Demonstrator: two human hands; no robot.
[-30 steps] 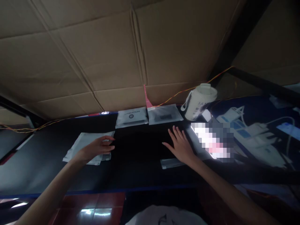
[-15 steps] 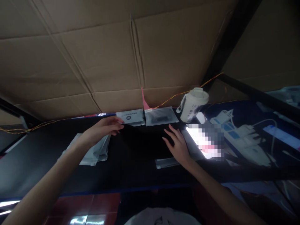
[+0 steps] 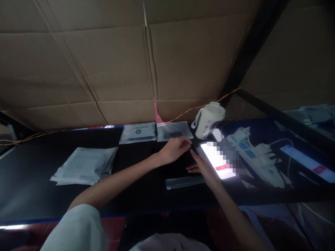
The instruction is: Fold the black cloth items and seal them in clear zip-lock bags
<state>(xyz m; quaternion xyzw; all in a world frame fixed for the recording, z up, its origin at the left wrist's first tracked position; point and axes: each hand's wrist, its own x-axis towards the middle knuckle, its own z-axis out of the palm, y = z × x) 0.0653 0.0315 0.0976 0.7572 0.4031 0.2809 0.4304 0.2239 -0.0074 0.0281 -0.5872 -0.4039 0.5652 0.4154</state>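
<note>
My left hand [image 3: 175,150] reaches across the black table [image 3: 136,195], its fingers bent and pressed together. Whatever they pinch, if anything, is lost against the dark surface. Close by on the right, my right hand [image 3: 202,166] has its fingers stretched out and apart, with nothing visible in them. Beyond my hands lie two frosted zip pouches side by side: a printed pouch [image 3: 138,132] and a plain pouch [image 3: 175,130] with something dark inside. A narrow clear plastic strip [image 3: 183,182] lies just in front of my right hand.
A pile of frosted pouches [image 3: 83,165] lies to the left. On the right are a lidded white cup [image 3: 210,120], a lit phone [image 3: 218,162], a power strip [image 3: 258,158] with plugs and cables, and another lit screen [image 3: 306,162]. A cardboard wall [image 3: 117,69] rises behind.
My left hand has moved right, from the printed pouch to beside my right hand. My right hand has shifted slightly down in the picture. The view has turned slightly.
</note>
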